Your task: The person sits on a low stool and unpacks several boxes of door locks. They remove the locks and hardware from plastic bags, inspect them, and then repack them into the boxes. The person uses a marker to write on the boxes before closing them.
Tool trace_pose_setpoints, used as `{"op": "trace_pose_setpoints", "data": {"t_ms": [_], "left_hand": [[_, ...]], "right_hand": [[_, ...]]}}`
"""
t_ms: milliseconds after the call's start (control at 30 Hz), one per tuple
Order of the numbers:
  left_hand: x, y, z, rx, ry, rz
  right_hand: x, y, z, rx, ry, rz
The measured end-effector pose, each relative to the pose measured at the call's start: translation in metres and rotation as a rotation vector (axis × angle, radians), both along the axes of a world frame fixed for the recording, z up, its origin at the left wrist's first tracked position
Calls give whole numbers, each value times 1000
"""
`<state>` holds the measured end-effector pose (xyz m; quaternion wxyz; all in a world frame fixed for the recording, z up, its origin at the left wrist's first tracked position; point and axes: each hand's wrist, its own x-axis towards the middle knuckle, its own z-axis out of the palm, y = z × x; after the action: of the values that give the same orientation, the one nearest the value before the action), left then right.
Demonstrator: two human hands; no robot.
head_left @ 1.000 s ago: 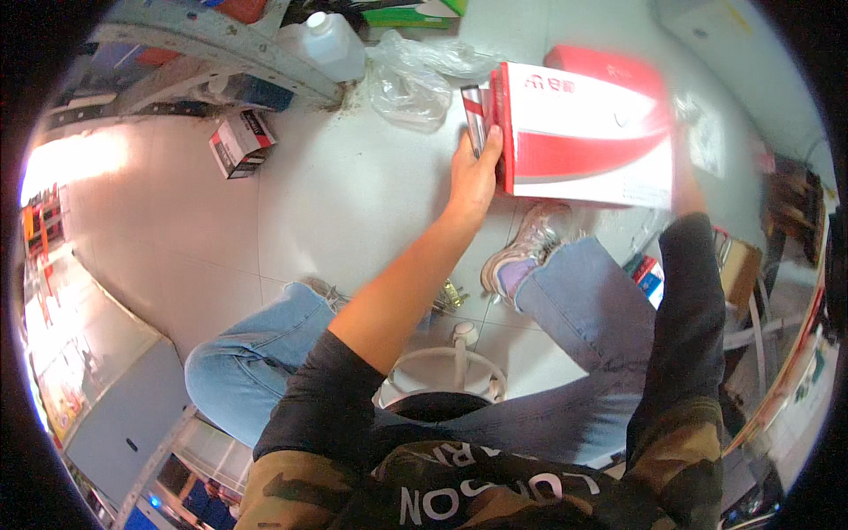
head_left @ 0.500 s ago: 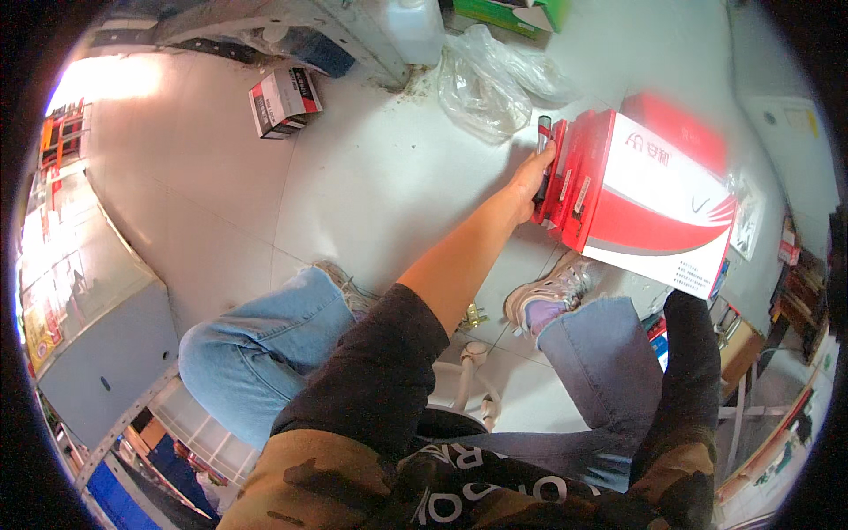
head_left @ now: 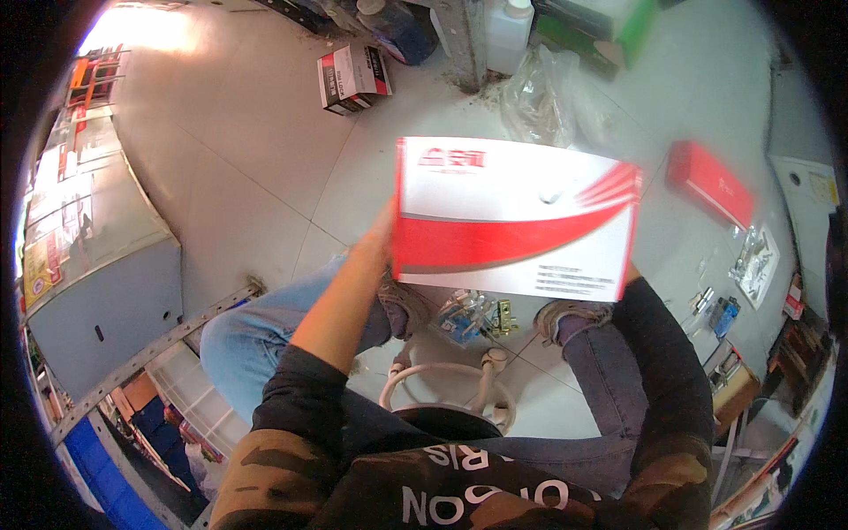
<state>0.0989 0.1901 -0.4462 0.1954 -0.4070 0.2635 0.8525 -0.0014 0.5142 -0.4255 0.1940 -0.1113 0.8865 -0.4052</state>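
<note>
A red and white cardboard box [head_left: 517, 238] is held up in front of me, its broad printed face toward me. At its left edge is my left hand [head_left: 386, 231], closed on the box with its fingers hidden behind it. My right hand [head_left: 633, 273] grips the lower right edge; only a sliver of it shows past the box and the dark sleeve. On the floor below the box lie clear bags of small parts [head_left: 464, 315] and a brass-coloured metal piece [head_left: 504, 316].
A slim red box [head_left: 710, 184] lies on the floor at right, near bagged metal parts [head_left: 753, 265] and a blue item [head_left: 724, 315]. Farther off are a clear plastic bag [head_left: 541, 99], a white jug [head_left: 508, 37] and a black and white carton [head_left: 353, 79]. A grey cabinet [head_left: 106, 296] stands left.
The box has moved left to in front of me and turned level, its front now facing me. The small red boxes and dark marker by my left hand are no longer visible.
</note>
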Motion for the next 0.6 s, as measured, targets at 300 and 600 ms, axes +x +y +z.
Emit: {"op": "trace_pose_setpoints", "data": {"t_ms": [300,600], "left_hand": [[38,-94,-13,-312,-52,148],[48,-142,70,-824,-51,287]], "right_hand": [[-36,-128,-36,150,-375,309],[-51,-86,38,-68,-416,230]]}}
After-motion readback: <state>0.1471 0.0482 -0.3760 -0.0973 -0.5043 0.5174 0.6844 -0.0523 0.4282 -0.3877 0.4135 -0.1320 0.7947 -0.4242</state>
